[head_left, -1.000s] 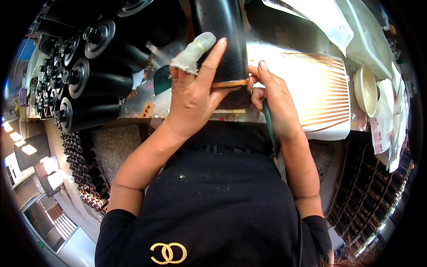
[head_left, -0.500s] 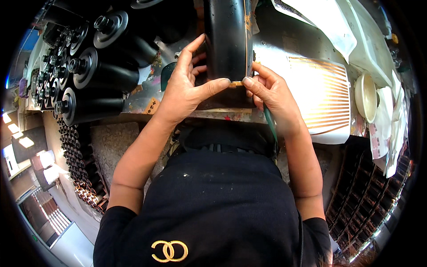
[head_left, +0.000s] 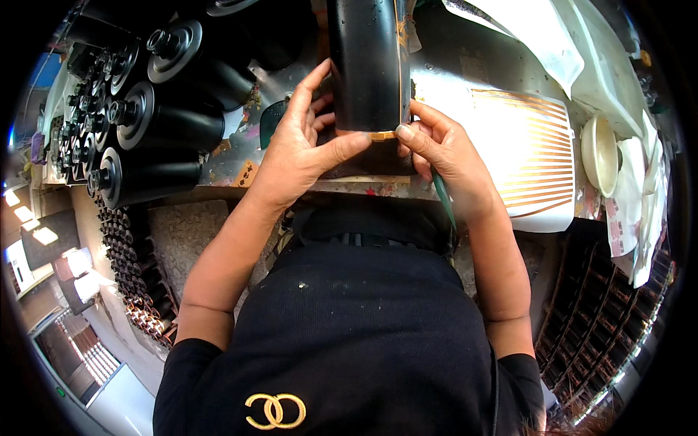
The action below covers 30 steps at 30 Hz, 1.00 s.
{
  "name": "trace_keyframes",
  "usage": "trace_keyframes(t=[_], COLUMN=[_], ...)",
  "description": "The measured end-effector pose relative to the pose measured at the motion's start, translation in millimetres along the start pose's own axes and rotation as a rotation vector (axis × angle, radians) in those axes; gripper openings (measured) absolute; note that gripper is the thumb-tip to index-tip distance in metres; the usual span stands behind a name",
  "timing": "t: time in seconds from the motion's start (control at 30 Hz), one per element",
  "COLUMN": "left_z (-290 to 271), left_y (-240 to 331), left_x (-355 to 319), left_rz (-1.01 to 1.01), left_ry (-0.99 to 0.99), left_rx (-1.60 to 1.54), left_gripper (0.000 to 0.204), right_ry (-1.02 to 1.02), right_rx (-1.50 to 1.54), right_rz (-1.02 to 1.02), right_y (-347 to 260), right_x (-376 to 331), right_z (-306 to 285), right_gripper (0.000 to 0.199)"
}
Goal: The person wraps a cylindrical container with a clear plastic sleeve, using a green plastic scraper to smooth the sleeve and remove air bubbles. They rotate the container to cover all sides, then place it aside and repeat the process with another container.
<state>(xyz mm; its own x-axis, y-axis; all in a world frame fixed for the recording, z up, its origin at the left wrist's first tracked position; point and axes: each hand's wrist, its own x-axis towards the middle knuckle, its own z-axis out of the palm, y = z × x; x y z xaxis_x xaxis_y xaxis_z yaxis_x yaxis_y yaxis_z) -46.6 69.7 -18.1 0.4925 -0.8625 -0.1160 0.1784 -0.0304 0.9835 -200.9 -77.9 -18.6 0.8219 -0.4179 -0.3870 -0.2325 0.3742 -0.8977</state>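
Note:
A glossy black cylinder [head_left: 367,62] stands on the bench in front of me, with a thin gold line running down its right side. Along its near lower edge lies a narrow gold strip [head_left: 382,136]. My left hand [head_left: 302,138] cups the cylinder's left side, fingers spread along it and thumb against the near edge by the strip. At the strip's right end, my right hand [head_left: 440,145] is closed in a pinch, thumb and index finger on the strip. A flat dark green tool [head_left: 443,200] sticks out below this hand, held against the palm by the other fingers.
Several black cylinders with threaded necks [head_left: 171,116] lie stacked at the left. On the right, a white sheet [head_left: 534,156] carries rows of gold strips, beside a cream bowl [head_left: 599,158] and hanging white cloths or plastic [head_left: 632,211]. Dark racks [head_left: 607,312] stand at the lower right.
The left thumb has drawn back slightly to the left, so more of the gold strip shows. The cylinder appears shifted slightly left. The right hand keeps its pinch.

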Motion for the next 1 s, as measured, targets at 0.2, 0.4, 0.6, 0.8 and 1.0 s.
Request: trace_keyframes(t=[0.2,0.4,0.6,0.8,1.0], left_z=[8,6,8,13,22], left_y=[-4,8,4,3,-6], left_x=[0,3,3,2,0], left_rz=[0.006,-0.097,-0.063,-0.050,0.067], left_ry=[0.044,0.043,0.038,0.084,0.153], left_rx=[0.059,-0.182,-0.125,-0.038,0.168], left_gripper=[0.100,0.093,0.092,0.095,0.097], right_ry=[-0.006,-0.026,-0.022,-0.052,-0.054], right_rx=[-0.001,0.025,0.017,0.029,0.026], right_rz=[-0.008,0.031,0.036,0.020,0.010], right_y=[3,0,3,0,0], right_x=[2,2,5,4,3], right_z=[-1,-3,-4,-4,-3], right_gripper=[0.073,0.076,0.075,0.070,0.066])
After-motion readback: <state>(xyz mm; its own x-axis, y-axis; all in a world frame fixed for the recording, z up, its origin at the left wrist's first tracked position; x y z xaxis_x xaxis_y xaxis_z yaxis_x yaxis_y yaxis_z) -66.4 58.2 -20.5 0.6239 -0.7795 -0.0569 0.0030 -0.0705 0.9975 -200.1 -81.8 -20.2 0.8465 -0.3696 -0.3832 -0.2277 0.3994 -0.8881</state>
